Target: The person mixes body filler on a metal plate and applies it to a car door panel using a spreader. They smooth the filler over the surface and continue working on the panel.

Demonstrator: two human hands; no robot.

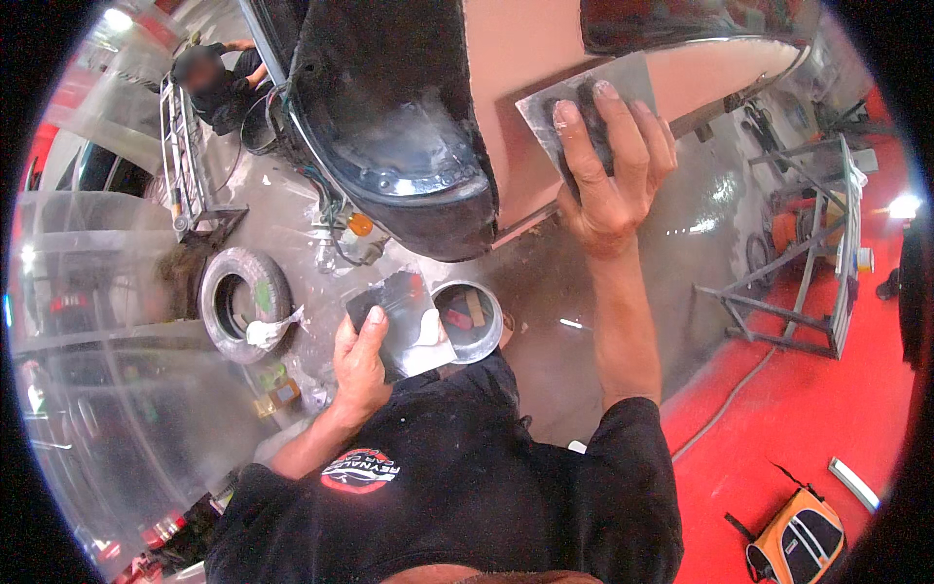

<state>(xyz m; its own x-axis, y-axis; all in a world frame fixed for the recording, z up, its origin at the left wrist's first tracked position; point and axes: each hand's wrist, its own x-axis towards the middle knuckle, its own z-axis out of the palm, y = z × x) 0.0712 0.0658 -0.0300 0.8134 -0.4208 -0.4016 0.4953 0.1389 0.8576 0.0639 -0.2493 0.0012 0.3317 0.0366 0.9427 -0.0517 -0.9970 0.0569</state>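
Note:
My right hand (pixel 615 170) presses a wide metal putty spreader (pixel 637 86), with a dark grip, against the pinkish car body panel (pixel 530 54). Its fingers lie bent over the grip, and white smears mark the fingertips. Lower and to the left, my left hand (pixel 358 365) grips a thin flat metal plate (pixel 397 326) with the thumb on top. On that plate sits a dab of white paste (pixel 428 328). Beside the panel is the black wheel-arch area (pixel 409 146) of the car body. Which part of the spreader's edge touches the panel is hidden.
Below the car stands a round bucket (pixel 498 326) near my legs. A tyre (pixel 209 307) lies on the floor at left, and an orange lamp (pixel 360 225) hangs on wires. Metal stand (pixel 839 292) and orange bag (pixel 778 557) are at right. Another person (pixel 219 92) is at far left.

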